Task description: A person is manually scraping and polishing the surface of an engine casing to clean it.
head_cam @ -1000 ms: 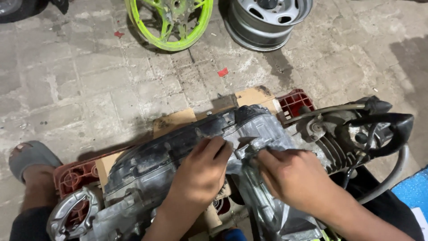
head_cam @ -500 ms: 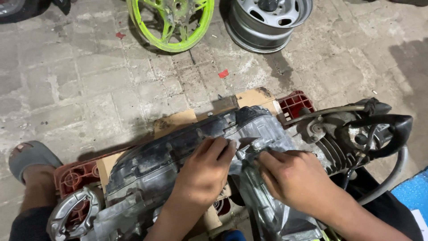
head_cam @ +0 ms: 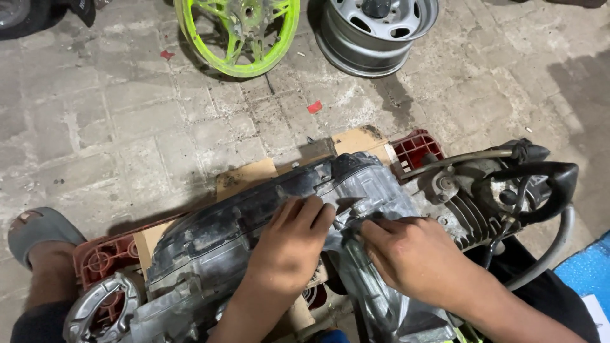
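Note:
A greasy grey scooter engine with its long transmission case [head_cam: 254, 219] lies across a piece of cardboard [head_cam: 244, 174] and a red plastic crate [head_cam: 98, 260]. My left hand [head_cam: 289, 244] lies flat on the dark case cover, fingers together, pressing near its right end. My right hand [head_cam: 413, 257] is beside it, fingertips pinched at a small part on the silver case where the two hands meet; what it pinches is hidden. The finned cylinder [head_cam: 470, 213] with black hoses sticks out to the right.
A lime-green spoked wheel [head_cam: 238, 38] and a silver steel rim [head_cam: 375, 32] lie on the paved floor at the top. My sandalled foot [head_cam: 35, 238] is at the left. A brake shoe plate [head_cam: 101, 311] sits at the engine's left end. Blue sheet [head_cam: 588, 273] at right.
Both hands stay on the case; the left hand's fingers have shifted slightly. The engine has not moved.

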